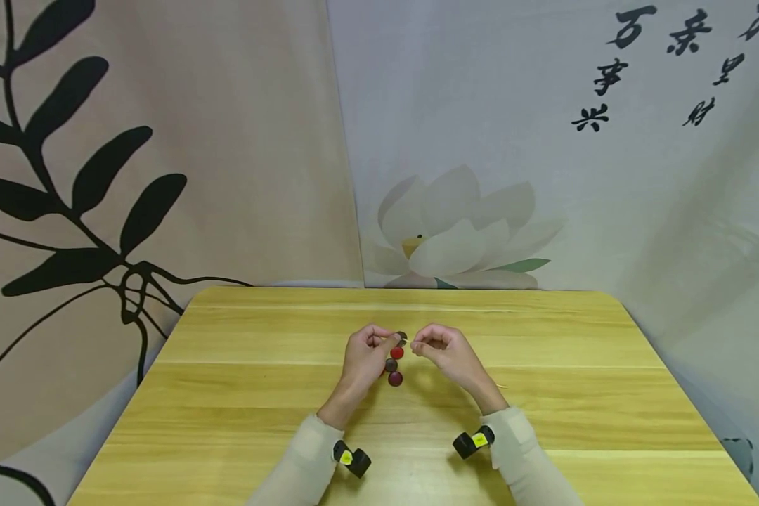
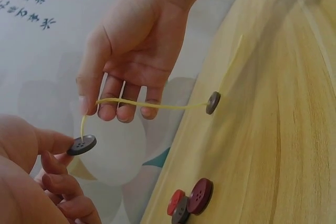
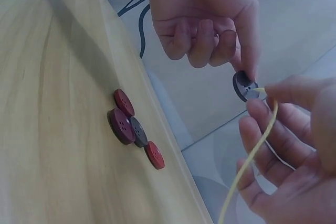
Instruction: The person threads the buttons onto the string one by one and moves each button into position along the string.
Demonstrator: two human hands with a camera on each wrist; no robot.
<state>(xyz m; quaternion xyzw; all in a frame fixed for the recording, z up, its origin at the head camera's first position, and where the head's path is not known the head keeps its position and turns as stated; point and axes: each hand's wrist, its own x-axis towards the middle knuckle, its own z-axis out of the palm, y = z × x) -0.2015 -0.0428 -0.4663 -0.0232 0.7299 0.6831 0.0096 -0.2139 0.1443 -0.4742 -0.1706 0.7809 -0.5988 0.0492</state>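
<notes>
Round dark button [image 2: 83, 145] in pinching left hand [image 1: 363, 357], thin cord [image 2: 176, 107] in pinching right hand [image 1: 448, 353]

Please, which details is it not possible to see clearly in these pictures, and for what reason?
Head view: the holes of the held button are too small to see.
Head view: one red button is mostly hidden by the left hand.
Left wrist view: the held button's underside is turned away, so any cord beyond it cannot be judged.
Right wrist view: the cord's far end is cut off by the bottom edge.
</notes>
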